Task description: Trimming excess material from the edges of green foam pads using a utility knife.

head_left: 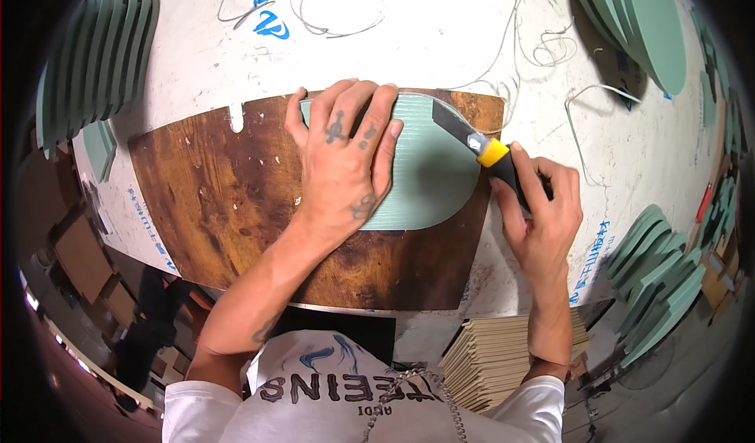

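Observation:
A pale green panel with a rounded right end and a finely ribbed top lies on a brown wood-patterned board. My left hand presses down on the panel's left part, its fingers bent over the far edge and the thumb close beside the index finger. My right hand grips a utility knife with a black handle and a yellow collar. Its dark blade is extended and points up and left, lying along the panel's far right curved edge. The left end of the panel is partly hidden under my left hand.
Green curved pieces stand in a row at the far left. Larger green rounded panels lean at the far right, with more green pieces lower right. Thin pale strips curl over the white table. Beige sheets are stacked below the table edge.

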A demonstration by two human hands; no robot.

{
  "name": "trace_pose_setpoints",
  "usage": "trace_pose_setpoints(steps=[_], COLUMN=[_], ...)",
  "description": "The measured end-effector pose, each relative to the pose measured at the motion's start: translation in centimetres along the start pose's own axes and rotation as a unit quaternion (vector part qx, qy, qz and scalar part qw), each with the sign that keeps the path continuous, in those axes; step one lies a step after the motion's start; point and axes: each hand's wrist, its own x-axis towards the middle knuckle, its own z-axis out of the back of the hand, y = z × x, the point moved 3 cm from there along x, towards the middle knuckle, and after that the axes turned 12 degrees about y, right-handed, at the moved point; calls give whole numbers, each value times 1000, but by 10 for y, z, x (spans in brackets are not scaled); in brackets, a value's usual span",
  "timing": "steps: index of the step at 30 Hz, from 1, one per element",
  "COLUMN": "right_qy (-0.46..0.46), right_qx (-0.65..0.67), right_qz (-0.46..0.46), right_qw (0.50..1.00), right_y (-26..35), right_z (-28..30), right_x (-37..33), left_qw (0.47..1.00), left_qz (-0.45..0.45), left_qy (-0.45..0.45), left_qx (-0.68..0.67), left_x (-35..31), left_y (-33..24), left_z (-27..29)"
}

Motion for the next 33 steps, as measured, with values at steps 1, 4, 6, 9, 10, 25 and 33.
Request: trace_pose_setpoints(steps=[1,4,6,9,10,25,33], right_qy=[0,1,0,11,22,-37,-35], right_qx=[0,-6,-3,37,51,89,47], right_qz=[4,16,13,-44,-69,-215,-158], right_qw=[1000,1000,1000,998,996,972,986], right_y=[-2,-4,0,17,28,123,108], right_z=[2,3,2,-15,-20,-67,-63], right_x=[4,8,-6,-44,-63,-162,-152], left_qw=[1000,1000,1000,994,986,996,1000], left_qz=[3,-4,-18,-84,-129,84,25], left_qy=[-2,-8,5,58,94,-11,-14], left_qx=[1,1,-6,-34,-49,25,-1], left_x=[0,1,-3,-8,-9,-68,-72], left_y=[-1,-1,-3,10,12,4,11], left_z=[0,1,5,7,10,9,7])
